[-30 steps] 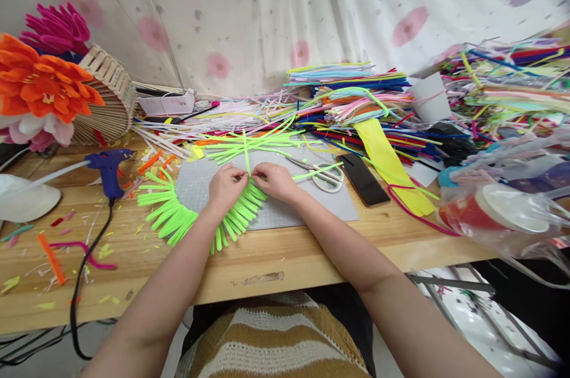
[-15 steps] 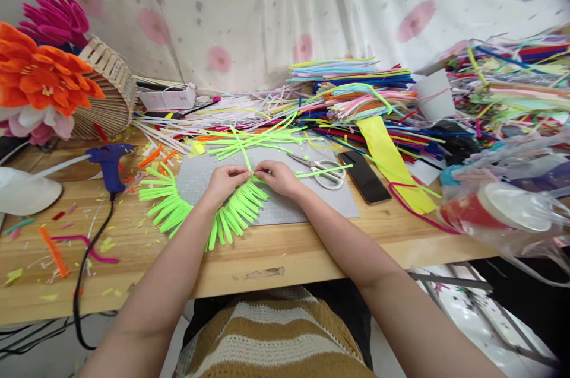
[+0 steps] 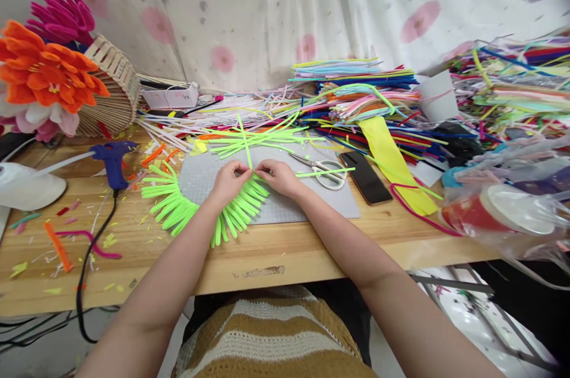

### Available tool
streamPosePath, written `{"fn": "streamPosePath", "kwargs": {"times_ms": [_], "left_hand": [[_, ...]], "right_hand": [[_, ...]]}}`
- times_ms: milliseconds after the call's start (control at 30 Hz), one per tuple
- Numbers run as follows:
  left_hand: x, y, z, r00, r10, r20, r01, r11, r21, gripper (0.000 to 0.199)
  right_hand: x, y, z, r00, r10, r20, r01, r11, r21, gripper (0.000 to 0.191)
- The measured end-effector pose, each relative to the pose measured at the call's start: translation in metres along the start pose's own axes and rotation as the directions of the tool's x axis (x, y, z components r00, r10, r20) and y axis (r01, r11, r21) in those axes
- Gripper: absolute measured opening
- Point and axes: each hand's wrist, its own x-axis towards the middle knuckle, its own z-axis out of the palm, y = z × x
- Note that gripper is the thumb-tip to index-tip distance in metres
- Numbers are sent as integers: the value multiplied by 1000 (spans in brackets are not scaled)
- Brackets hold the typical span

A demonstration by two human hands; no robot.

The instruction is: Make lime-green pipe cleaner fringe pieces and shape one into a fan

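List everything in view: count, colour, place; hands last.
table: one, light brown, centre
cutting mat: one, grey, on table
fringe: one, green, mat's front-left
upright stem: one, green, centre
loose stems: several, green, mat's back
scissors: one pair, white-handled, on mat
phone: one, black, right of mat
strip: one, yellow, beyond phone
glue gun: one, blue, left
flowers: several, orange, magenta, pink, far left
basket: one, tan, behind flowers
scraps: many, mixed, left
stem bundles: many, mixed, back and right
cup: one, red and white, right
curtain: one, white floral, back
left hand: one, pinching upright stem
right hand: one, close beside left hand
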Motion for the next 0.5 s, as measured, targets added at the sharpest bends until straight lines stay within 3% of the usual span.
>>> {"fn": "streamPosePath", "kwargs": {"times_ms": [100,233,367,500], "left_hand": [[1,3,-3,986,-103,130,131,965,-229,29],[-1,12,-8,955,-174,240,242,925,-294,37],[0,8,-6,967,-140,212,198,938,-284,33],[2,-2,-2,984,-105,141,131,973,-191,22]], "right_hand": [[0,0,0,1000,5,-21,-4,999,42,14],[-1,-1,-2,999,-14,-51,18,996,90,13],[-2,-3,-5,999,-46,-25,49,991,121,12],[-1,-4,-7,1000,-21,-18,22,999,50,11]]}}
